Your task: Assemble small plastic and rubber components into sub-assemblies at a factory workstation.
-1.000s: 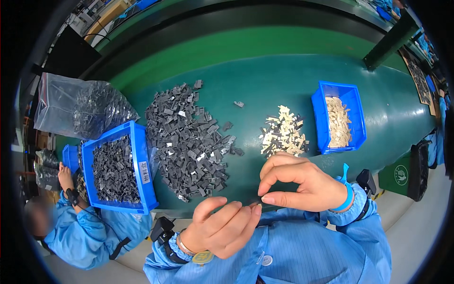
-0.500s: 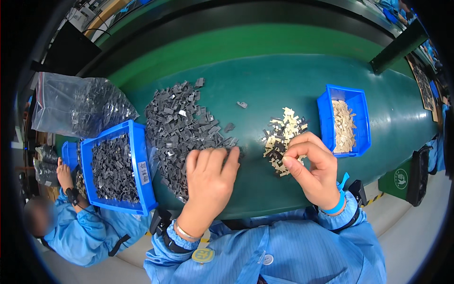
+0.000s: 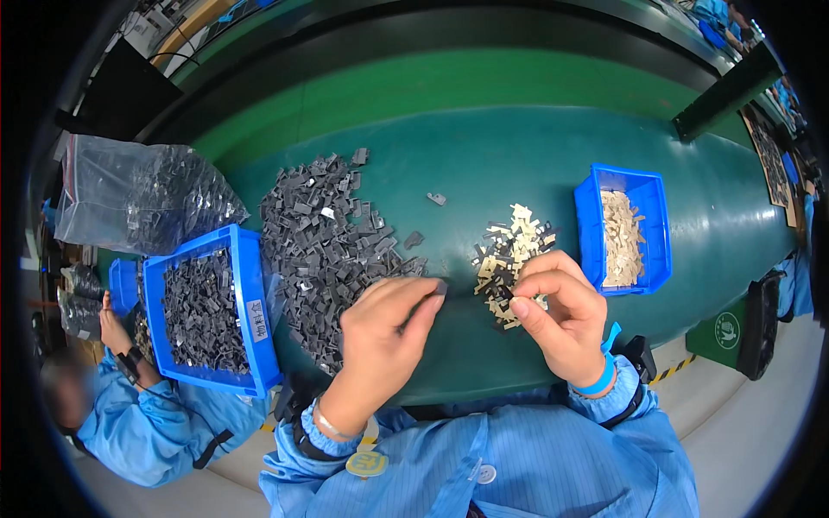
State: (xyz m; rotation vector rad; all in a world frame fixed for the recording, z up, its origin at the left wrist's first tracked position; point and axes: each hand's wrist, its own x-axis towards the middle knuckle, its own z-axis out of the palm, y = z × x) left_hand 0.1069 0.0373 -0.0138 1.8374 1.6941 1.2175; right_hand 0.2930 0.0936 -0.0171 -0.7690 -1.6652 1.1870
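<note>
My left hand [image 3: 389, 324] pinches a small dark grey plastic piece [image 3: 441, 287] between thumb and fingertips, at the right edge of a large pile of dark grey plastic pieces [image 3: 315, 233]. Over the near side of a smaller pile of mixed cream and black pieces [image 3: 515, 226] is my right hand [image 3: 566, 319]. Its thumb and index finger are curled together, and whatever sits between them is too small to make out. A blue bin [image 3: 667, 250] holding cream-coloured pieces [image 3: 620, 237] stands just beyond the right hand.
On the left stands a blue bin [image 3: 269, 350] full of dark pieces, with a clear plastic bag [image 3: 129, 194] of dark parts behind it. Two loose grey pieces lie on the green tabletop [image 3: 484, 155]. At far left a person [image 3: 164, 419] in blue works beside another blue bin [image 3: 123, 285].
My left hand has closed its fingers and come away from the grey pile's edge with one grey piece. The right hand has shifted slightly, still pinched over the small pile.
</note>
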